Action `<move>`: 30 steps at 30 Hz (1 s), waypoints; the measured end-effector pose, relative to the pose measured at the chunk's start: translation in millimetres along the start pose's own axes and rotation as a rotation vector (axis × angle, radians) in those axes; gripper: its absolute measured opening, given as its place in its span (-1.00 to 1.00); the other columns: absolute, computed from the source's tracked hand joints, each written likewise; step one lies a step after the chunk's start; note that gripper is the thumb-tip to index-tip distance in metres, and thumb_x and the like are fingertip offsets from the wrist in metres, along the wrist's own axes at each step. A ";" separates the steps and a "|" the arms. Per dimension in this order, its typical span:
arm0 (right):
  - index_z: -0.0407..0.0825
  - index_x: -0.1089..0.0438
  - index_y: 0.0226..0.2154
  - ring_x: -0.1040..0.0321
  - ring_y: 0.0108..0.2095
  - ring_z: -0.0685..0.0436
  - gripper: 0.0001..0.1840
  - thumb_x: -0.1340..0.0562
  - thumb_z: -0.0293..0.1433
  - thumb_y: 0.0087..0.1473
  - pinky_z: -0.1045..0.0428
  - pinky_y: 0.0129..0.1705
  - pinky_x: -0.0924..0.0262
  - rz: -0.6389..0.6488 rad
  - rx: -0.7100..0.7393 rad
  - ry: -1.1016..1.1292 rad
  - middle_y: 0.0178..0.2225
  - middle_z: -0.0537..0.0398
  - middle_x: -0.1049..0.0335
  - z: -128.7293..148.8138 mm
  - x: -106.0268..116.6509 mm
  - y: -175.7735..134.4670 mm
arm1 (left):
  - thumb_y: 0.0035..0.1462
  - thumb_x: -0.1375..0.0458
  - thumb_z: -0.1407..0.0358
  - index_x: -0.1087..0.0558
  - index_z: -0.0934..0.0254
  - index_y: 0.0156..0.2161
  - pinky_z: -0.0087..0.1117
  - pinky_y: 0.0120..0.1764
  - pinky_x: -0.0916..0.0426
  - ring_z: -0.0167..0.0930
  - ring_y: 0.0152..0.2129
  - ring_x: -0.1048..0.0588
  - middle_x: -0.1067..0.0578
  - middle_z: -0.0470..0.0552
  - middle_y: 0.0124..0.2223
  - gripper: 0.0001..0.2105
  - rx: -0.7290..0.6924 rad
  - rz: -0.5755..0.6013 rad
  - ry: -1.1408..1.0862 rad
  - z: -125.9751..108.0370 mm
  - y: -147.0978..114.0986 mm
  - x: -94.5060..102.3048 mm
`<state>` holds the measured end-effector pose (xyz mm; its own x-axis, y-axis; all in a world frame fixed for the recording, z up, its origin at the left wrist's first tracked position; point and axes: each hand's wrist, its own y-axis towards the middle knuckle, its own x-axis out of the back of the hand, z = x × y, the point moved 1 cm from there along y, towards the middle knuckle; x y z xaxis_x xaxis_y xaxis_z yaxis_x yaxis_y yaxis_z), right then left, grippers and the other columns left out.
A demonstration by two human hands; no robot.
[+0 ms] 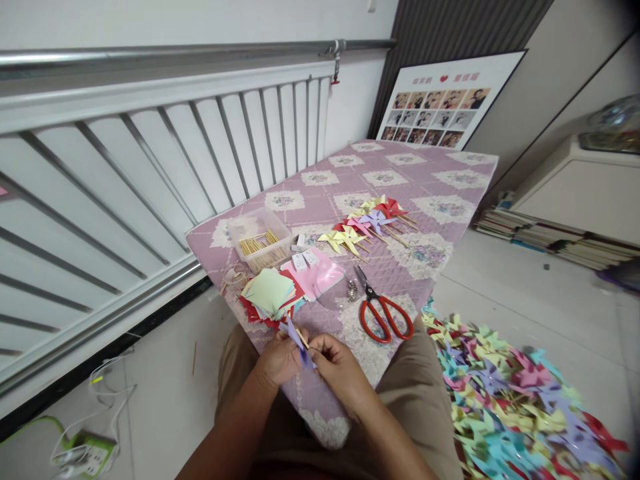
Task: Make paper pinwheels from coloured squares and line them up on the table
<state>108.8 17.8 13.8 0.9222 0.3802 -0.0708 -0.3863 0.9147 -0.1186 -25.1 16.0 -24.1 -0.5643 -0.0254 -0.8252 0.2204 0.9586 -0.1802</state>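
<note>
A purple paper pinwheel [305,358] is held between my two hands, close to the table's near end. My left hand [277,357] is closed around its left side. From the right, the fingers of my right hand [334,363] pinch at it, beside a short wooden stick [302,339] that crosses the paper. The exact fingertip contact is partly hidden. Just beyond my left hand lies a stack of coloured paper squares [270,293], pale green on top. Red-handled scissors [383,313] rest to the right, blades pointing away, near a small pile of metal pins [352,290].
A clear plastic box [260,240] holds wooden sticks. Small white boxes [305,259] sit on pink sheets [323,275]. Finished pinwheels [373,223] lie farther back on the floral tablecloth [430,257]. Many more pinwheels [515,393] are heaped at right. A radiator [165,153] borders the left.
</note>
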 end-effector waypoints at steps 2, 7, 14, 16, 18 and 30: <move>-0.02 -0.21 -0.53 -0.08 -0.52 0.03 -0.85 -0.17 -0.35 -0.01 0.10 -0.43 -0.02 -0.003 0.037 -0.027 -0.56 0.27 -0.15 -0.8 0.6 0.5 | -0.26 -0.42 0.24 -0.28 0.30 -0.55 -0.51 -0.48 -0.16 -0.57 -0.59 -0.26 -0.26 -0.18 -0.53 -0.64 -0.001 -0.003 0.001 0.0 0.2 0.1; -0.01 -0.18 -0.55 -0.06 -0.52 0.02 -0.83 -0.15 -0.36 0.01 0.10 -0.45 0.00 -0.028 0.090 -0.139 -0.57 0.27 -0.10 2.4 -0.4 -1.1 | -0.25 -0.42 0.26 -0.26 0.31 -0.57 -0.52 -0.48 -0.16 -0.57 -0.58 -0.26 -0.27 -0.17 -0.54 -0.64 -0.013 -0.003 -0.014 0.5 0.9 1.1; -0.02 -0.21 -0.53 -0.07 -0.50 0.00 -0.83 -0.15 -0.36 0.04 0.09 -0.43 -0.02 -0.039 0.134 -0.202 -0.55 0.24 -0.11 0.1 -2.3 -1.4 | -0.23 -0.42 0.29 -0.29 0.30 -0.54 -0.52 -0.47 -0.17 -0.57 -0.58 -0.28 -0.28 -0.18 -0.54 -0.66 -0.025 -0.029 -0.029 1.3 1.0 0.4; -0.02 -0.21 -0.53 -0.08 -0.48 0.00 -0.84 -0.15 -0.37 0.04 0.09 -0.42 -0.03 -0.040 0.137 -0.205 -0.54 0.23 -0.12 -1.9 -2.2 -0.8 | -0.23 -0.41 0.30 -0.30 0.30 -0.52 -0.53 -0.47 -0.17 -0.57 -0.58 -0.28 -0.29 -0.18 -0.54 -0.68 -0.038 -0.046 -0.026 1.1 1.2 -0.6; -0.02 -0.20 -0.54 -0.08 -0.48 -0.01 -0.83 -0.15 -0.36 0.03 0.09 -0.41 -0.03 -0.045 0.137 -0.197 -0.55 0.23 -0.12 -3.7 -2.0 0.0 | -0.24 -0.42 0.32 -0.30 0.30 -0.53 -0.53 -0.47 -0.18 -0.57 -0.58 -0.28 -0.30 -0.18 -0.54 -0.68 -0.050 -0.059 -0.031 0.9 1.5 -1.5; 0.01 -0.20 -0.51 0.02 -0.67 0.08 -0.76 -0.18 -0.20 0.01 0.14 -0.60 0.11 -0.074 -0.214 0.107 -0.66 0.33 -0.12 -15.8 5.3 1.2 | -0.20 -0.37 0.35 -0.41 0.31 -0.42 -0.44 -0.40 -0.29 -0.50 -0.56 -0.42 -0.47 -0.13 -0.51 -0.77 -0.092 -0.273 0.076 11.8 9.8 -15.4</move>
<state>112.9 18.8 -2.4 0.9452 0.2863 -0.1573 -0.3237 0.8854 -0.3335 -4.8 22.4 -19.4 -0.6512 -0.2676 -0.7102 -0.0187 0.9412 -0.3375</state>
